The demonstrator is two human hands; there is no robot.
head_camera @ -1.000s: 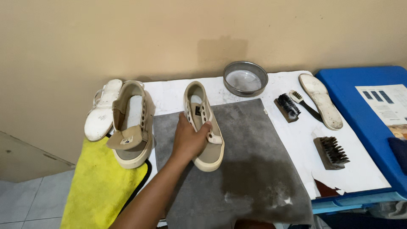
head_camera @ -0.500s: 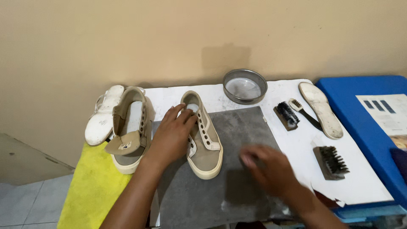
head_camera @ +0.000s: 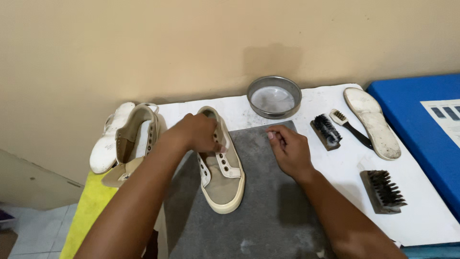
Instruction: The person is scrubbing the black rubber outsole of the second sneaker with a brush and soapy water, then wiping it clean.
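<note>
A beige laceless shoe (head_camera: 223,177) lies on a grey mat (head_camera: 268,211), toe toward me. My left hand (head_camera: 196,134) grips its heel end and opening from above. My right hand (head_camera: 287,148) hovers over the mat just right of the shoe, fingers curled with the tips pinched together; whether they hold something small I cannot tell. A second beige shoe (head_camera: 134,144) lies to the left, its tongue pulled out, beside a white insole (head_camera: 108,144).
A round metal bowl (head_camera: 274,97) stands behind the mat. Right of it lie a small black brush (head_camera: 326,130), a thin handled brush (head_camera: 352,128), another white insole (head_camera: 373,122) and a large dark brush (head_camera: 383,191). A yellow cloth (head_camera: 88,216) hangs at left; a blue surface (head_camera: 426,120) at right.
My right hand has moved up over the mat toward the shoe. My left hand has shifted back to the shoe's heel end. The view has moved closer.
</note>
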